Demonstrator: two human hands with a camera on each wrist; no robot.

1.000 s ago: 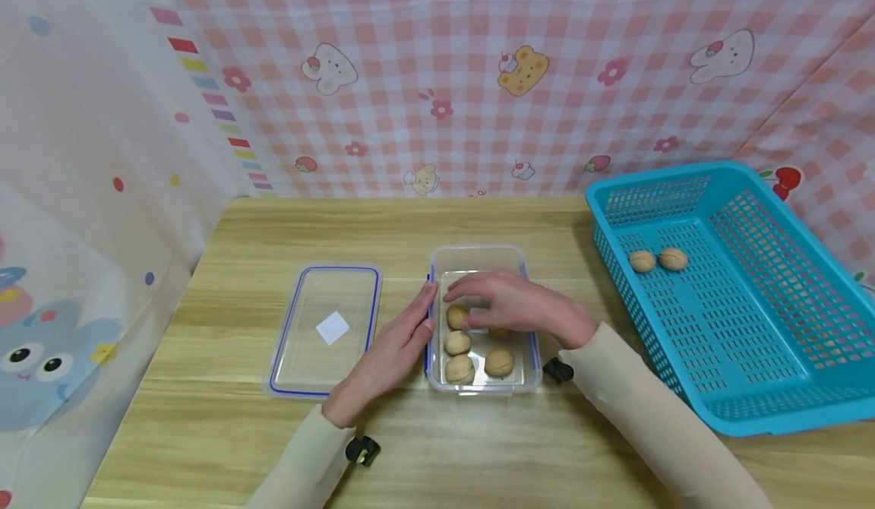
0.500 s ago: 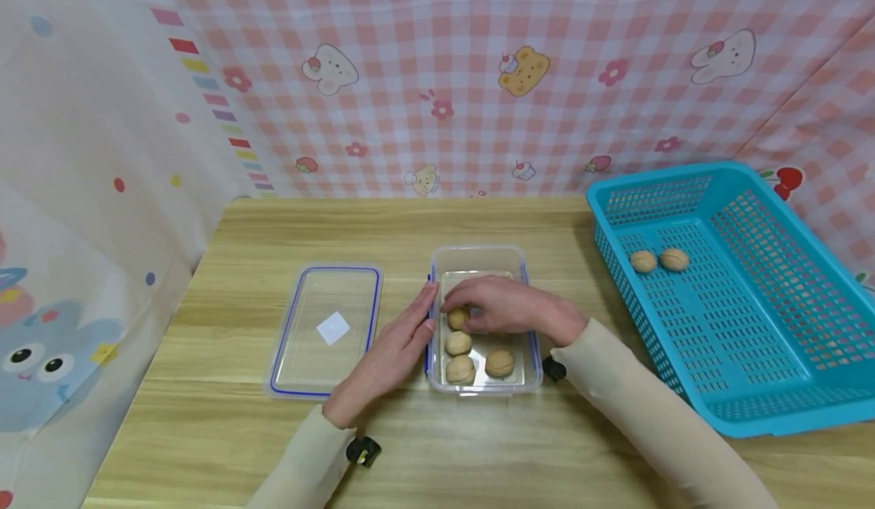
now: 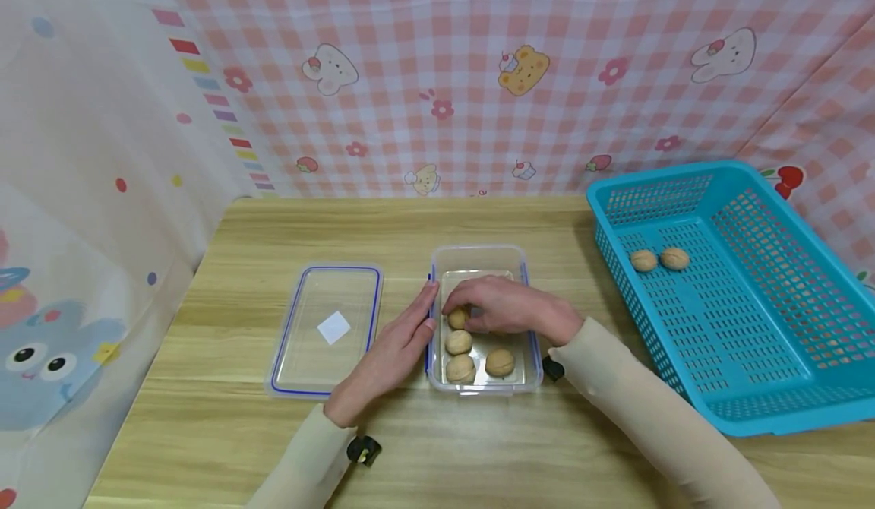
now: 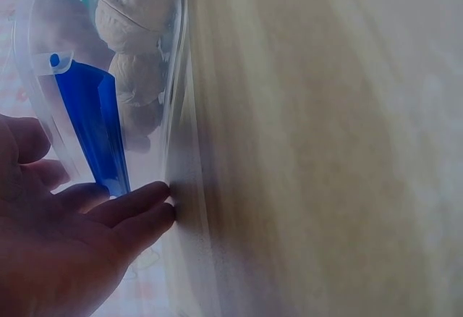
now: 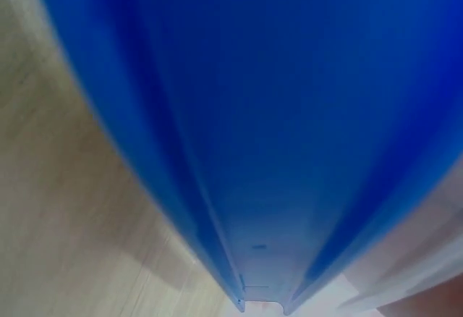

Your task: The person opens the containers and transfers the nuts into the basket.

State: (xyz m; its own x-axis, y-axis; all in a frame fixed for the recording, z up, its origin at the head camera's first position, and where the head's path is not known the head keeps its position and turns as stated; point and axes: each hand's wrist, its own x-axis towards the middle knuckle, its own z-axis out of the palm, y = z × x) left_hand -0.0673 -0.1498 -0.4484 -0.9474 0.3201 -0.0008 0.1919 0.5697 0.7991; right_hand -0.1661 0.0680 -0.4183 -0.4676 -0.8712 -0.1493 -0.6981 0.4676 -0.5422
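A clear plastic food container (image 3: 478, 387) with blue side latches stands on the table, several walnuts inside. My right hand (image 3: 506, 305) reaches down into it, thumb and fingertips around a walnut (image 3: 458, 319) by the left wall. Two more walnuts (image 3: 459, 355) lie in line in front of that one, and another walnut (image 3: 500, 362) sits at the front right. My left hand (image 3: 393, 353) lies along the container's left side, fingers straight, fingertips at the wall. In the left wrist view these fingers (image 4: 134, 205) are beside the blue latch (image 4: 90, 118). The right wrist view is filled by a blue latch (image 5: 289, 114).
The container's clear lid (image 3: 307, 357), with a blue seal and a white square label (image 3: 333, 328), lies flat at the left. At the right stands a turquoise basket (image 3: 711, 418) holding two walnuts (image 3: 659, 260). A checked curtain (image 3: 437, 137) hangs behind the wooden table (image 3: 437, 456).
My right hand has lowered slightly and its thumb and fingers have closed in around the walnut by the left wall. The left hand stays at the container's side.
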